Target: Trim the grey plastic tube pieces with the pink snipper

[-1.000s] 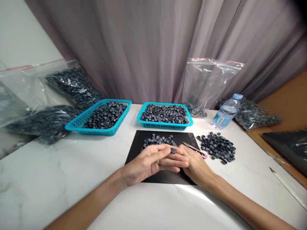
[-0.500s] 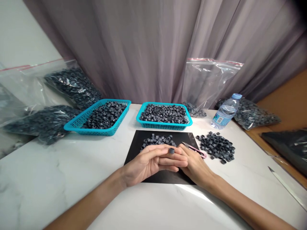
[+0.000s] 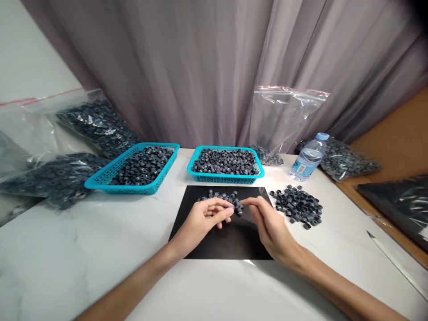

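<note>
Grey rings [image 3: 219, 196] on black mat [image 3: 207, 243]; left hand [image 3: 203, 220] and right hand [image 3: 269, 225] pinch at the pile, contents unclear; best isolate 1 gently.

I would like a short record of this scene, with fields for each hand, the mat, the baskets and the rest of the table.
Left hand: curled, fingertips at the near edge of the rings; grip unclear
Right hand: thumb and forefinger pinched beside those rings; contents unclear
Mat: black, under both hands and the rings
Left basket, right basket: teal, full of the same parts
Table: loose pile and bottle at the right
</note>
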The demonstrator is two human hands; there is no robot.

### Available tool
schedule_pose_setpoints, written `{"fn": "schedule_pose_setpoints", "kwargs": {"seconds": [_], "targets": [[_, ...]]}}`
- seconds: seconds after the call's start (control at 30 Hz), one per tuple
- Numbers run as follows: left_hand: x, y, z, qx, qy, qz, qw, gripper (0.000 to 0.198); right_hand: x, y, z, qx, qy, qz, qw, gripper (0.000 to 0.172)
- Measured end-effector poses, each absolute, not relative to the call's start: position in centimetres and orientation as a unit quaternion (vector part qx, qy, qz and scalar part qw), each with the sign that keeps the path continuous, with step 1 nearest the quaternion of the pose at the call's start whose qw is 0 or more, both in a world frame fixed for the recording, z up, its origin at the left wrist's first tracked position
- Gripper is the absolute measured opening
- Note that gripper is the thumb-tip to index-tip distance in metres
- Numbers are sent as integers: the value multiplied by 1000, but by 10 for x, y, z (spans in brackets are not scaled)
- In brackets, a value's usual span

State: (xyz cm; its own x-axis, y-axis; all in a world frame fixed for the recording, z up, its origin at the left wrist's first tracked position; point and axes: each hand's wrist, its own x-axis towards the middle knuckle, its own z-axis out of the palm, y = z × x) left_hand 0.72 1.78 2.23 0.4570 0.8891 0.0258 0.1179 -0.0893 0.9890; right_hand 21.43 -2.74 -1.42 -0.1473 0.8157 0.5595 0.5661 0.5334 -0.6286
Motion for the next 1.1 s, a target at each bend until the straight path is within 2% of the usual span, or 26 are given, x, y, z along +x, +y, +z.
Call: {"fn": "schedule_pose_setpoints", "kwargs": {"seconds": [0.1,0.2,0.37,0.47,0.57,0.63,0.9,1.03,1.1], "targets": [[8,15,25,649,387,327,567,27,209,-33,-15,-449,-781,155,406,22],[10,11,27,657,393,299,571,29,205,-35,-16,-446,-784,158,402,14],[10,11,24,681,397,270,552,37,210,-29,-6,-427,-810,75,394,15],[6,12,27,737,422,279,448,37,235,-18,7,-471,-820,-10,325,20],[1,13,32,812,441,269,271,24,282,-6,20,-581,-777,-77,230,22],[-4,15,34,847,426,245,202,18,318,-1,26,-652,-726,-103,192,21],[-5,19,22,901,373,190,114,9,378,-13,33,-754,-644,-97,86,20],[-3,20,18,904,365,193,108,11,370,-17,25,-734,-667,-110,72,18],[-3,20,17,905,361,199,106,12,367,-18,20,-716,-679,-123,104,19]]}}
